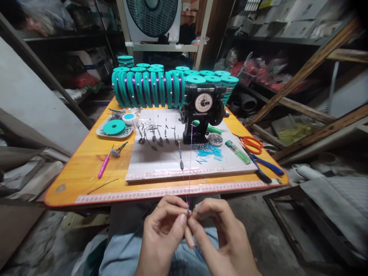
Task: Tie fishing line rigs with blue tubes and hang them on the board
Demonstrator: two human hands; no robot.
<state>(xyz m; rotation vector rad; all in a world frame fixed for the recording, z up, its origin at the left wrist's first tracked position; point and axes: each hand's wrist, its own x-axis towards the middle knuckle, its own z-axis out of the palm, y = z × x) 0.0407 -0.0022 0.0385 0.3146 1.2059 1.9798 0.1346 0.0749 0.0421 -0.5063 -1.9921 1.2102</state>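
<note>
A thin purple line [190,168] runs down from the black winding machine [198,111] to my fingertips in front of the table. My left hand [168,230] pinches the line near a small blue knot or piece [188,210]. Close against it, my right hand [220,234] has thumb and index finger pressed at the same spot; what lies between them is too small to name. Teal spools [148,89] with purple thread sit in a row left of the machine. A dark weight [181,165] on a line rests on the white board [149,165].
On the orange table [74,172] are a pink tool [104,166], a tray [100,132] with a teal disc, cut blue tubes [209,152], a green-capped box [238,152], orange scissors [253,144] and blue pliers [267,165]. Shelves stand on both sides; a fan [151,17] is behind.
</note>
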